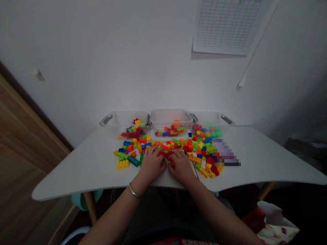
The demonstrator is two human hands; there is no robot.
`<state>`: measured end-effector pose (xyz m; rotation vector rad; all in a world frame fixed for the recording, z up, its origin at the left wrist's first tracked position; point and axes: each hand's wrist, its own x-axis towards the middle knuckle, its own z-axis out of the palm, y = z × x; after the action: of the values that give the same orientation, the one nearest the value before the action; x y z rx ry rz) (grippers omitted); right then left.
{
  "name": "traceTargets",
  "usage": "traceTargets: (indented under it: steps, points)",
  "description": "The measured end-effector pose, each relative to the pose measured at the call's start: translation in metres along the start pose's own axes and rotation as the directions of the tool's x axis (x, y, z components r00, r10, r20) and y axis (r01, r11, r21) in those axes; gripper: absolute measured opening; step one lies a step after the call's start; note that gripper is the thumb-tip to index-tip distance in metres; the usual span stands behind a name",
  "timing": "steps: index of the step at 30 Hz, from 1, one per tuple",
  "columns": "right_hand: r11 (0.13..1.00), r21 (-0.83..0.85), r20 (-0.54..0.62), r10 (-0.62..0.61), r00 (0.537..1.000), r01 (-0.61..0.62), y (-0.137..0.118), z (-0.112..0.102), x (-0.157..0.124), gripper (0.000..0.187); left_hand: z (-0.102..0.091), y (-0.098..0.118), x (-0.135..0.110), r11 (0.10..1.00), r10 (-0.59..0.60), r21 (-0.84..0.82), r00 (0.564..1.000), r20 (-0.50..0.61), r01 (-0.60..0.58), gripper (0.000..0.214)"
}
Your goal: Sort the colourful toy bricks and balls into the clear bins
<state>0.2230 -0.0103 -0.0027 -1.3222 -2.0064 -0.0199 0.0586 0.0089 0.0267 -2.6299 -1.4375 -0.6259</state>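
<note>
A wide spread of coloured plastic building bricks (178, 149) covers the middle of a white table. My left hand (152, 165) and my right hand (181, 166) rest side by side on its near edge, fingers curved toward each other. Red bricks (162, 154) lie right at their fingertips. Small green and orange pieces show between the fingers, but I cannot tell whether either hand grips one. A metal bangle (134, 191) circles my left wrist.
Along the table's far edge stand several clear plastic bins, with the middle bin (170, 117) holding bricks. The left bin (130, 119) overflows with bricks, and the right bin (209, 119) holds round balls. A blurred flat object (224, 153) lies right of the pile. White walls rise behind.
</note>
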Motion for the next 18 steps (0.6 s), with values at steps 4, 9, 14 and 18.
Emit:
traceTargets:
  steps: [4, 9, 14, 18]
  points:
    - [0.998, 0.042, -0.007, 0.051, 0.999, -0.051, 0.0, -0.002, 0.0, 0.021, -0.009, -0.017, 0.011, 0.98, -0.053, -0.196, 0.993, -0.11, 0.031, 0.014]
    - [0.996, 0.06, -0.01, 0.065, 0.998, -0.064, 0.003, 0.001, -0.001, 0.031, -0.034, -0.047, 0.034, 0.597, -0.39, -0.753, 0.92, 0.03, 0.277, 0.033]
    - [0.996, 0.067, -0.001, 0.058, 0.998, -0.057, 0.004, 0.001, -0.001, 0.037, -0.06, -0.083, 0.066, 0.284, -0.54, -0.936, 0.841, 0.024, 0.209, 0.044]
    - [0.994, 0.09, 0.012, 0.055, 0.998, -0.056, 0.004, 0.0, 0.0, 0.04, -0.073, -0.118, 0.084, 0.712, -0.616, -0.667, 0.65, -0.444, 0.219, 0.034]
